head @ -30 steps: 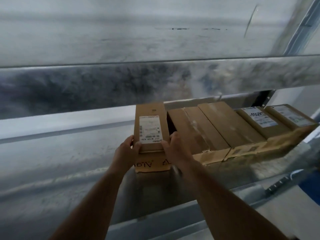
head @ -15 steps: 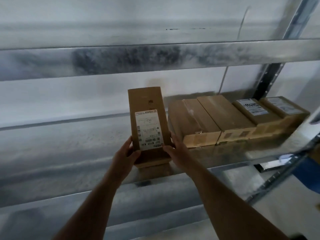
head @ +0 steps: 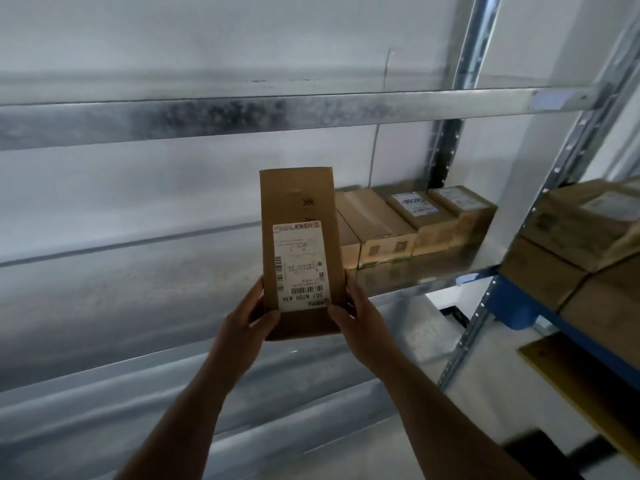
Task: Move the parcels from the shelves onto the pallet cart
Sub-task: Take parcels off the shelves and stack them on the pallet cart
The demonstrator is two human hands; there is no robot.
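A narrow brown parcel (head: 299,237) is held up at frame centre, in front of the metal shelf (head: 138,306), its white shipping label (head: 300,266) facing the camera with the print upside down. The parcel is gripped near its lower end from both sides: the left hand (head: 247,320) is wrapped round the lower left edge with the thumb across the front, and the right hand (head: 356,318) is wrapped round the lower right edge, thumb on the front by the label corner. The fingers of both hands are curled behind the parcel and mostly hidden. Right of centre, a row of boxes (head: 415,225) is seen on the same shelf, packed side by side up to the upright post (head: 446,154); two carry labels on top. At the right edge of the frame, stacked cartons (head: 585,251) are seen on a blue-framed rack (head: 519,306).
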